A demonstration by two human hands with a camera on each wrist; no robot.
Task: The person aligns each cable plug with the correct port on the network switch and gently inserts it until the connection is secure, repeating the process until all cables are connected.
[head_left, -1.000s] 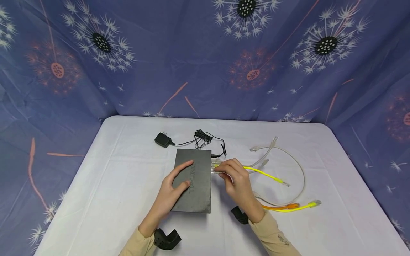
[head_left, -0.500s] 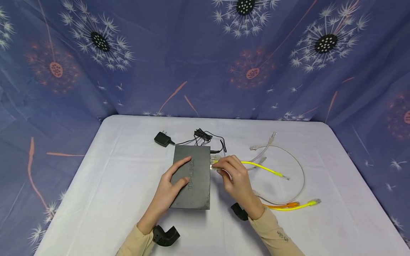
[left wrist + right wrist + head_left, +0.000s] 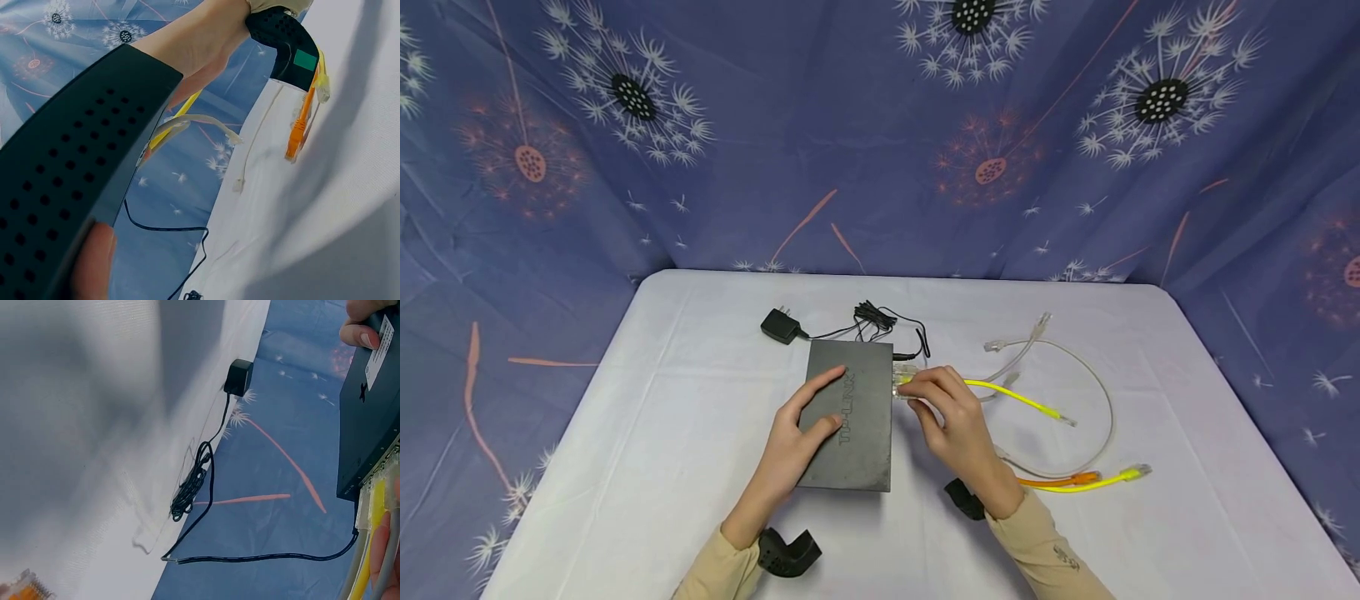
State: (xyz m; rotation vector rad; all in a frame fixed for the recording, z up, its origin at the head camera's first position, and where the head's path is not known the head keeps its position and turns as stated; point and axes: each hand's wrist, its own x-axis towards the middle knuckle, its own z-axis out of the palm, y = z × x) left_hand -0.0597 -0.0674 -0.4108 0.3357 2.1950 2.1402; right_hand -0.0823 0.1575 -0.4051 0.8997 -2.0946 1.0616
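Note:
A dark grey TP-LINK network switch [image 3: 868,442] is held in my left hand [image 3: 801,429], with thumb and a finger over its top; in the right wrist view its fingertips [image 3: 362,331] curl under the label side. My right hand [image 3: 951,421] pinches a network cable at the ports on the switch's right side. Grey cables and a yellow cable [image 3: 362,575] enter those ports, with clear plugs [image 3: 904,371] seated there. The fingers partly hide the pinched plug. The switch's vented side [image 3: 75,162] and my left thumb [image 3: 94,265] fill the left wrist view's near side.
A black power adapter [image 3: 782,327] lies behind the switch, its bundled cord [image 3: 874,317] running to the switch's far right corner. Loose grey cable [image 3: 1108,400] loops on the right. Orange [image 3: 1078,480] and yellow [image 3: 1127,477] cable ends lie near my right forearm. White cloth covers the table [image 3: 685,467].
Over the second, the switch and both hands have shifted slightly away from me. The right fingers keep their pinch at the ports, and the free cable ends sway a little.

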